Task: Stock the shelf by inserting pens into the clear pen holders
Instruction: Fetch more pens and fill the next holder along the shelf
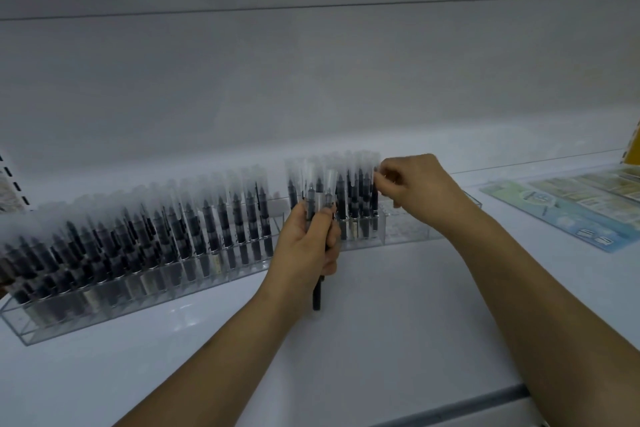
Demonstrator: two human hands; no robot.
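Two clear holders (pixel 138 288) packed with pens (pixel 239 218).
My left hand (pixel 308 250) grips a bundle (pixel 317 198); my right hand (pixel 412 184) pinches one pen's cap (pixel 375 166) above the right holder's (pixel 405 229) vacant slots.

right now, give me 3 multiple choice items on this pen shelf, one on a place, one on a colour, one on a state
1. Where is the right hand?
A. at the rightmost pens standing in the right holder
B. flat on the shelf
C. on the leaflets

2. What colour are the pen bodies in the left holder?
A. red
B. dark, black-looking
C. yellow

3. What state is the left hand in?
A. open and empty
B. pressing on the holder
C. gripping a bunch of pens

Answers:
1. A, its fingertips pinch at the last pen in the right holder.
2. B, the barrels look black under frosted caps.
3. C, its fingers curl round several pens held upright.
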